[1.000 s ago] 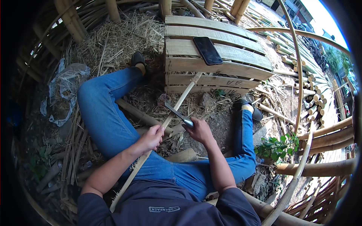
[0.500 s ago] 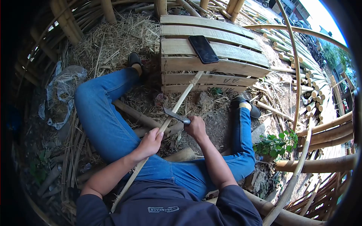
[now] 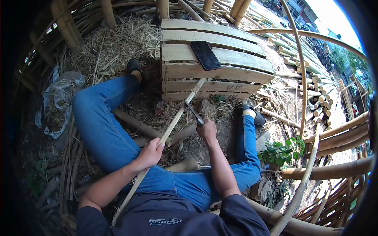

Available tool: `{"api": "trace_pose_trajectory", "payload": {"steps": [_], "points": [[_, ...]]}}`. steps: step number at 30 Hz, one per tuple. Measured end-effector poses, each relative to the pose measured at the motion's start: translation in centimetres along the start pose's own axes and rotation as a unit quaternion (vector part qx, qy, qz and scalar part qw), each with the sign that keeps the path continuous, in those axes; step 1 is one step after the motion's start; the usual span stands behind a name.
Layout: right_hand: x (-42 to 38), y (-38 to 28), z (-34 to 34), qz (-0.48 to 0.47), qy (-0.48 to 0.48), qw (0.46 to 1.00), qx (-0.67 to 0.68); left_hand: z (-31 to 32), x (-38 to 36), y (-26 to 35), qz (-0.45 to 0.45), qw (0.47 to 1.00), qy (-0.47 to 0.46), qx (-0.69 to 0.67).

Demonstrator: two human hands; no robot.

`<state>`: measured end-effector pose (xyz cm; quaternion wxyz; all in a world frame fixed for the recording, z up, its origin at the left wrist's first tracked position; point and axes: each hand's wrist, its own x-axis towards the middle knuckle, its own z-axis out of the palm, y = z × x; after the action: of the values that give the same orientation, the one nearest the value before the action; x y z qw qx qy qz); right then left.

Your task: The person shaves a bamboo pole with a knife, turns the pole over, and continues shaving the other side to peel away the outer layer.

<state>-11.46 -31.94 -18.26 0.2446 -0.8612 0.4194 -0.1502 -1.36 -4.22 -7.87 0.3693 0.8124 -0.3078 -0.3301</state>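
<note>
A long pale bamboo strip slants from beside my waist up to the front of the wooden crate. My left hand is wrapped around it near its middle, over my lap. In my right hand is the dark handle of a knife, held closed in the fist. The blade points up and to the left, its tip at the right edge of the strip, short of a rough, frayed node. The strip's far end overlaps the crate's front slats in this view.
A black phone lies on the crate's top. Shavings heap at the back left, near a torn plastic bag. Bamboo poles are stacked at the right. A leafy plant grows by my right foot.
My right hand has moved the knife slightly farther up along the strip, and the blade has swung to point more upward. My left hand keeps its grip; the view has shifted slightly.
</note>
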Motion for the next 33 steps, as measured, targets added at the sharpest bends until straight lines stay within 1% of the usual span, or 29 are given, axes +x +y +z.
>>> {"api": "trace_pose_trajectory", "payload": {"steps": [1,3,4,5,6,11,13,16,18,19,20,23,24,27,30,33], "points": [[0.0,-0.2,0.1,0.005,0.005,1.0,0.003,-0.2,0.0,0.3,-0.011,1.0,-0.007,-0.006],[-0.1,-0.3,-0.5,-0.027,0.01,1.0,0.013,-0.3,0.1,0.5,-0.027,0.999,-0.011,-0.026],[-0.4,-0.9,-1.7,-0.037,-0.017,0.999,0.032,-0.2,0.1,0.3,-0.033,0.999,-0.008,-0.039],[-0.5,-1.2,-2.1,-0.039,-0.011,0.999,0.024,0.0,0.3,0.1,-0.033,0.998,-0.007,-0.053],[-0.6,-1.4,-2.4,-0.055,-0.019,0.998,0.022,0.2,0.4,-0.1,-0.017,0.999,0.002,-0.052],[-2.2,-2.9,-2.6,-0.152,-0.062,0.985,0.051,0.2,0.6,-0.1,-0.023,0.998,-0.018,-0.057],[-2.7,-3.7,-1.9,-0.157,-0.085,0.982,0.062,0.1,0.5,0.0,-0.019,0.999,-0.011,-0.047],[-2.5,-4.0,-1.5,-0.127,-0.098,0.987,0.017,0.2,0.4,0.1,0.009,1.0,0.008,-0.011],[-2.0,-4.0,-1.5,-0.113,-0.075,0.991,0.018,0.2,0.1,0.2,0.038,0.999,0.028,0.025],[-1.7,-3.9,-1.6,-0.106,-0.063,0.992,0.018,0.1,0.1,0.4,0.036,0.999,0.025,0.024],[-1.2,-3.5,-1.5,-0.061,-0.054,0.997,0.013,0.0,0.1,0.6,0.033,0.999,0.022,0.023],[0.1,-1.3,-1.6,0.002,-0.016,1.0,0.008,0.1,-0.1,0.5,0.029,0.999,0.015,0.022],[0.1,-1.1,-1.7,0.005,-0.011,1.0,-0.003,0.1,-0.1,0.5,0.03,0.999,0.014,0.022],[0.0,-1.0,-1.6,-0.01,0.009,1.0,-0.009,0.0,-0.2,0.8,0.018,1.0,0.009,0.009],[0.3,-0.4,-1.6,-0.05,0.04,0.998,-0.01,0.0,-0.1,0.7,0.007,1.0,0.0,-0.01],[-0.1,0.1,-2.0,-0.113,0.066,0.991,-0.02,0.0,-0.1,0.7,0.012,1.0,-0.001,-0.02]]}}
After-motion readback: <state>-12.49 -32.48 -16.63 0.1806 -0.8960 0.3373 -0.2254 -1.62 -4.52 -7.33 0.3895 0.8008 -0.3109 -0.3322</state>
